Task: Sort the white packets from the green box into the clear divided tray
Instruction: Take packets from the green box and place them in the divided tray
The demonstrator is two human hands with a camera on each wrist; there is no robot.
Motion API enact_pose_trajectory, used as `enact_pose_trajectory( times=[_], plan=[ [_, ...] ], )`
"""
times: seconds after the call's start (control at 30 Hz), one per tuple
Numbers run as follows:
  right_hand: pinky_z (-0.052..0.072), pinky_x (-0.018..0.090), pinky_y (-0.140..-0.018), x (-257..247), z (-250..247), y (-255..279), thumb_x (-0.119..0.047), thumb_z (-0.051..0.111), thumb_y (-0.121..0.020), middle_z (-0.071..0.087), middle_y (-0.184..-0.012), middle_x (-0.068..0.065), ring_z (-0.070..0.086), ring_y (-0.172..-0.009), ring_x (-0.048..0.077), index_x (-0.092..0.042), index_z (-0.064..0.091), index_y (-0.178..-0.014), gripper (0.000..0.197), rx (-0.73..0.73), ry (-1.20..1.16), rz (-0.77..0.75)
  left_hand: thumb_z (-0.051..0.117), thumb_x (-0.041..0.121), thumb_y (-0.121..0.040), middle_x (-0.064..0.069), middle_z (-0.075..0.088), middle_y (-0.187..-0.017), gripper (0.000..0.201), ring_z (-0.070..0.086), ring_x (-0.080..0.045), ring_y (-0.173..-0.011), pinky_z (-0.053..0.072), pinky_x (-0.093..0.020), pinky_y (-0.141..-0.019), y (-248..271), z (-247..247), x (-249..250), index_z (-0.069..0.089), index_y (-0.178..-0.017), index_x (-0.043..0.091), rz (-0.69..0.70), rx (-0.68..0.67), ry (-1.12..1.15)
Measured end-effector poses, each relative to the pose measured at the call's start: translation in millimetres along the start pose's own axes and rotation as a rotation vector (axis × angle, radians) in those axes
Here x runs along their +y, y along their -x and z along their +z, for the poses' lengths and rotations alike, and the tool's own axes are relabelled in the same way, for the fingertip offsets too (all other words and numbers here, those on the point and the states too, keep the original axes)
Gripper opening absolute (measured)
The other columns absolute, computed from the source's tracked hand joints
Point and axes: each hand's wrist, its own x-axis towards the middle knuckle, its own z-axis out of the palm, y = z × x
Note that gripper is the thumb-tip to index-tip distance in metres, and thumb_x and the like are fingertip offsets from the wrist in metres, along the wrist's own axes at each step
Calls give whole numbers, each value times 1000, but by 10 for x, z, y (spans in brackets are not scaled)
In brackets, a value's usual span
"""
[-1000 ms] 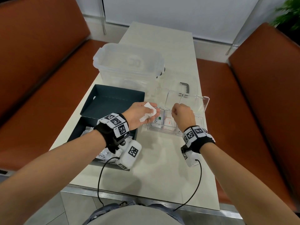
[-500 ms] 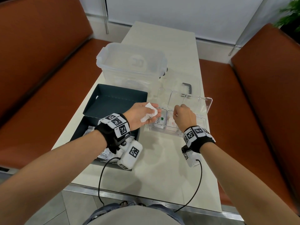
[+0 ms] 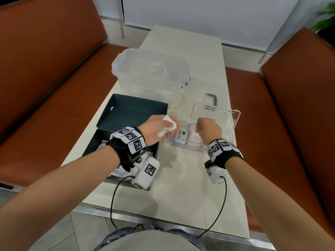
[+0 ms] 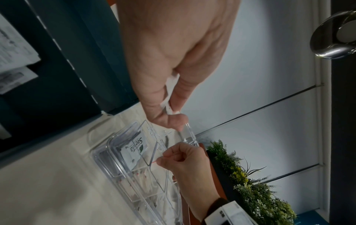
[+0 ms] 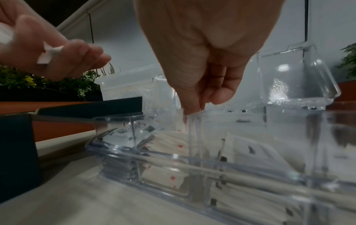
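Observation:
The clear divided tray [image 3: 188, 148] sits mid-table with its lid [image 3: 233, 117] swung up at the back. A Stevia packet [image 3: 180, 135] lies in its left compartment; white packets with red marks [image 5: 171, 146] fill the middle one. My left hand [image 3: 159, 130] hovers at the tray's left edge and grips several white packets [image 3: 167, 126] [image 4: 169, 105]. Over the middle compartment my right hand [image 3: 208, 130] pinches one white packet [image 5: 192, 113] by its top edge. The dark green box [image 3: 126, 131] stands open on the left with more packets [image 3: 117, 173] under my left wrist.
A large clear plastic tub [image 3: 150, 73] stands behind the green box. A dark handle [image 3: 213, 99] lies behind the tray's lid. Orange benches [image 3: 45, 78] flank the pale table [image 3: 181, 187]. A plant [image 3: 326, 17] is at the far right.
My right hand has moved slightly over the tray's middle compartment. The left hand has kept its packets and stayed near the tray's left edge.

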Motion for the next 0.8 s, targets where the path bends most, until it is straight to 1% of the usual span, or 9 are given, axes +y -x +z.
enact_pose_trajectory(
  times=[0.07, 0.13, 0.2, 0.3, 0.43, 0.53, 0.67, 0.73, 0.8],
  plan=[
    [49, 37, -70, -8, -6, -4, 3, 55, -85, 63, -96, 13, 58, -85, 32, -4, 62, -93, 13, -7, 0, -17, 49, -10, -93, -16, 69, -104, 32, 71, -20, -83, 56, -22, -61, 8, -2, 4, 57, -123, -2, -3, -2, 1],
    [47, 37, -70, -2, -27, -10, 0, 60, -85, 59, -97, 15, 57, -85, 34, -2, 60, -93, 8, -18, -13, -27, 49, -10, -93, -16, 69, -105, 32, 71, -19, -83, 56, -23, -62, 14, -7, 6, 57, -123, -1, -4, -2, 0],
    [47, 36, -70, 21, -56, -31, -1, 61, -84, 61, -96, 16, 58, -85, 33, -2, 60, -92, 9, -47, -50, -17, 49, -9, -94, -16, 69, -105, 32, 72, -18, -82, 56, -23, -64, 19, -15, 8, 57, -123, -1, -3, -2, -5],
    [51, 37, -75, 50, -87, -50, 2, 58, -85, 66, -95, 14, 61, -87, 30, -4, 64, -92, 11, -63, -81, -11, 49, -8, -94, -15, 69, -107, 30, 71, -19, -85, 56, -23, -66, 25, -27, 6, 58, -121, 1, -7, -2, -17],
    [51, 38, -75, -14, -46, -26, 2, 52, -88, 63, -96, 13, 59, -88, 31, -3, 63, -95, 14, -17, -11, -60, 49, -8, -94, -15, 68, -107, 26, 71, -18, -83, 56, -23, -64, 35, -25, 1, 60, -114, 3, -14, -2, -16],
    [51, 38, -74, -38, -7, -21, 4, 50, -88, 64, -97, 14, 59, -87, 32, -3, 63, -95, 16, -52, 11, -53, 49, -8, -94, -15, 69, -106, 24, 71, -18, -83, 56, -23, -64, 45, -24, 6, 61, -110, 4, -20, 0, -17],
    [51, 39, -75, -23, -40, -51, 2, 57, -86, 61, -99, 16, 59, -86, 32, -3, 61, -95, 11, -69, -42, -24, 47, -9, -95, -16, 68, -110, 27, 70, -20, -87, 56, -23, -62, 69, -22, 29, 59, -116, 3, -25, 5, -21],
    [51, 40, -76, 1, -72, -56, -1, 63, -85, 59, -99, 15, 59, -85, 32, -3, 60, -96, 12, -82, -64, -27, 47, -8, -95, -18, 66, -116, 30, 69, -22, -93, 56, -22, -61, 75, -19, 38, 57, -121, 2, -26, 11, -27],
    [51, 41, -78, 31, -106, -53, -2, 62, -85, 58, -98, 13, 59, -86, 30, -6, 61, -96, 12, -56, -70, -47, 47, -7, -95, -19, 65, -120, 31, 67, -25, -100, 55, -22, -61, 78, -16, 41, 56, -124, 1, -28, 17, -29]
  ],
)
